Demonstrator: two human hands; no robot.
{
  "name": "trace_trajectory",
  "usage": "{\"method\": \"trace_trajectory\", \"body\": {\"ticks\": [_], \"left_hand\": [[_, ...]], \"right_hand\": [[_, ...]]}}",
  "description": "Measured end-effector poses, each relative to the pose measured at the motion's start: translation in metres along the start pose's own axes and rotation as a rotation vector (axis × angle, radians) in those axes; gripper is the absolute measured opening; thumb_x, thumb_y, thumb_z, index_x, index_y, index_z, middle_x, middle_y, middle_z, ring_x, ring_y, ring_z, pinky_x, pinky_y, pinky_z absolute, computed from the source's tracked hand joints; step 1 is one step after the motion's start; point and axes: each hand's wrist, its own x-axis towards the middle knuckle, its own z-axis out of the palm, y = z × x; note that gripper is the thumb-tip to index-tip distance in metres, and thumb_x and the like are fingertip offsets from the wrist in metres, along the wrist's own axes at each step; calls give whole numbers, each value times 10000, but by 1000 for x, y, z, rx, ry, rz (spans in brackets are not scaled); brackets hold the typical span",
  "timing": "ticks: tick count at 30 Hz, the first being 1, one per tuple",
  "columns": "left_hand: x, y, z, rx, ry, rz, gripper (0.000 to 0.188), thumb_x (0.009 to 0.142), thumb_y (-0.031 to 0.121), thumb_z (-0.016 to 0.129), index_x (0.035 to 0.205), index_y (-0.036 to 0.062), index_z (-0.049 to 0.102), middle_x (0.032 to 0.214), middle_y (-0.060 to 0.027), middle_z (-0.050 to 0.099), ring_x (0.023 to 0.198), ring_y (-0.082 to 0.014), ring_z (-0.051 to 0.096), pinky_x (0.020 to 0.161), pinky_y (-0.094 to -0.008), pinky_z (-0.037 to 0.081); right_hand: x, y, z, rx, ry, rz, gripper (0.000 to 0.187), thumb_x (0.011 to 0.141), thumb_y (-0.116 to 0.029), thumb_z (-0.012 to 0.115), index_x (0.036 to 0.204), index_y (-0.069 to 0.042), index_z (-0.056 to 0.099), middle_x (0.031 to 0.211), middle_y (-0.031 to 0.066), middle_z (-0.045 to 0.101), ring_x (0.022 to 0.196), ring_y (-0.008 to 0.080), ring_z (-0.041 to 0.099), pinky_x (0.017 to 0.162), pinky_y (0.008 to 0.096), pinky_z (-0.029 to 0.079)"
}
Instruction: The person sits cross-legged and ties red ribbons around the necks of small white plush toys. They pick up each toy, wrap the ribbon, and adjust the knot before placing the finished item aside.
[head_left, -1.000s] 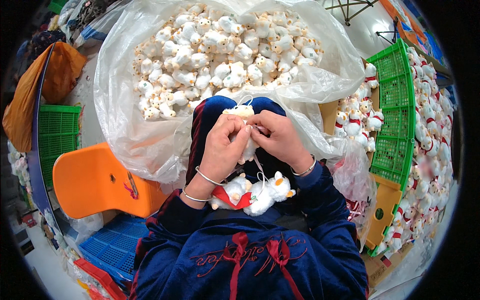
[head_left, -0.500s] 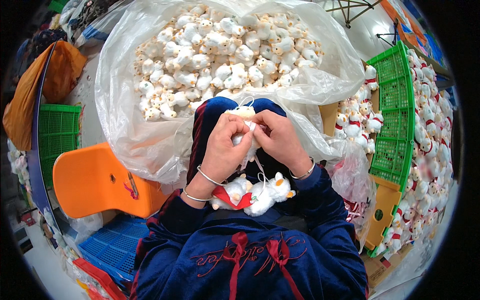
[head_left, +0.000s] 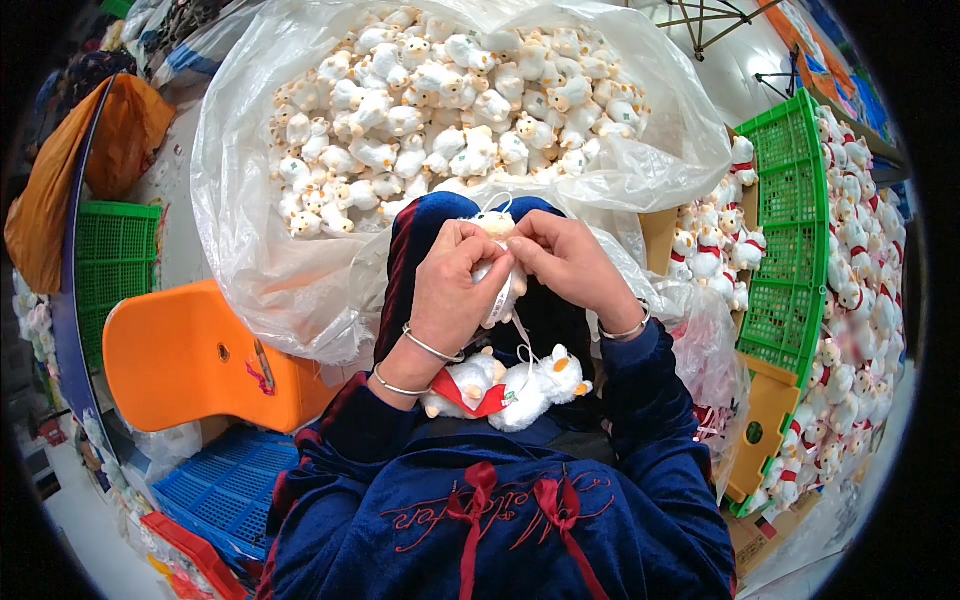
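Note:
Above my knees, my left hand (head_left: 450,285) is closed around a small white plush toy (head_left: 494,224) with a cream-coloured top. My right hand (head_left: 575,262) has its fingers pinched together against the toy's neck; whatever is between the fingertips is hidden. A white ribbon (head_left: 501,297) hangs down the toy from beneath my fingers, and a thin white loop rises over its head. On my lap lie two more plush toys: a white one (head_left: 540,393) with orange ears and snout, and another (head_left: 470,378) beside it, partly under a red cloth piece (head_left: 486,401).
A big clear plastic bag (head_left: 235,200) full of white plush toys (head_left: 430,110) spreads beyond my knees. At left are an orange chair (head_left: 180,350) and a blue crate (head_left: 225,490). A green crate (head_left: 790,220) stands at right, among toys with red scarves (head_left: 855,290).
My right hand has shifted slightly right and its fingers now press at the toy's neck. The white ribbon, earlier pinched between both hands, now hangs down the toy's front.

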Motion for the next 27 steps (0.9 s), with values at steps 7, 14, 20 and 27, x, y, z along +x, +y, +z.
{"method": "trace_trajectory", "body": {"ticks": [7, 14, 20, 27], "left_hand": [[-1, -7, 3, -55, 6, 1, 163, 841, 110, 783, 977, 25, 752, 995, -91, 540, 899, -219, 609, 794, -323, 518], [-2, -11, 14, -102, 71, -11, 161, 828, 99, 793, 967, 23, 762, 981, -76, 506, 924, -212, 571, 831, -316, 497], [-2, -12, 16, -109, 90, 3, 145, 833, 85, 781, 959, 19, 752, 987, -80, 507, 923, -212, 573, 827, -318, 498], [-2, -10, 18, -100, 127, 13, 115, 848, 67, 763, 942, 7, 738, 986, -86, 516, 904, -215, 584, 819, -323, 504]], "right_hand": [[-3, -5, -2, -39, -1, -13, 206, 1016, -155, 603, 889, 7, 598, 685, 55, 613, 631, 129, 568, 588, 300, 457], [-5, -9, -4, -25, -7, 5, 194, 1016, -149, 611, 901, 6, 618, 694, 53, 635, 636, 120, 589, 594, 283, 466], [-5, -11, -5, -49, 4, 21, 201, 1013, -157, 627, 902, 10, 645, 704, 53, 647, 640, 111, 596, 587, 276, 471], [-3, -13, -4, -76, -3, 32, 201, 1013, -161, 631, 912, 11, 654, 708, 33, 651, 635, 102, 593, 584, 267, 470]]}}
